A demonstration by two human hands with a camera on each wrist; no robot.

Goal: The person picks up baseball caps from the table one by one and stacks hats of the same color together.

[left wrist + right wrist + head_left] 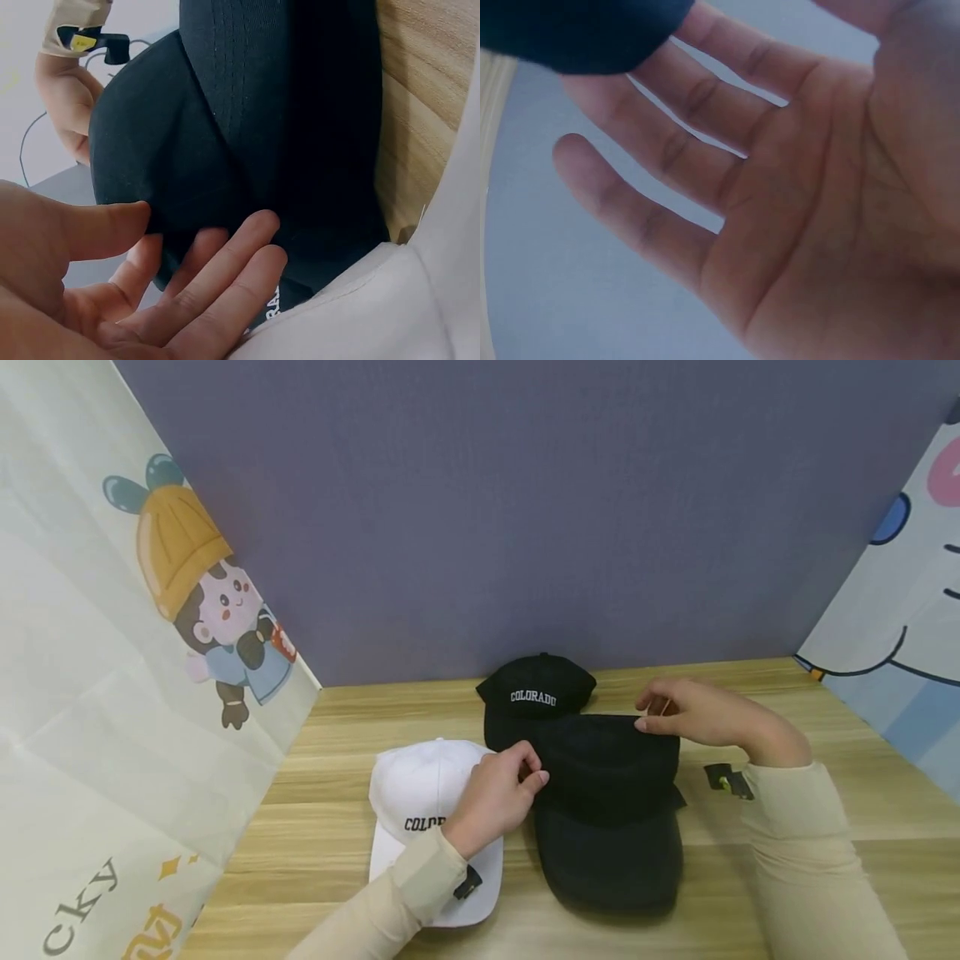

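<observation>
A black cap (607,777) lies with its brim (611,868) toward me and no lettering showing on it. My left hand (498,793) pinches its left edge, thumb near the fold in the left wrist view, where the black cap (150,135) fills the middle. At its upper right corner my right hand (701,718) holds the edge, thumb in front and fingers behind. In the right wrist view the fingers of the right hand (727,150) stretch behind a dark piece of the cap (577,34). Under my left forearm sits a white cap (401,785) with dark lettering, partly covered.
Behind the front cap stands another black cap (536,685) lettered COLORADO, close to the grey-blue panel (525,527). A small dark strap piece (727,781) shows on the wooden table (322,835) by my right cuff. Printed cloths (112,652) hang at both sides.
</observation>
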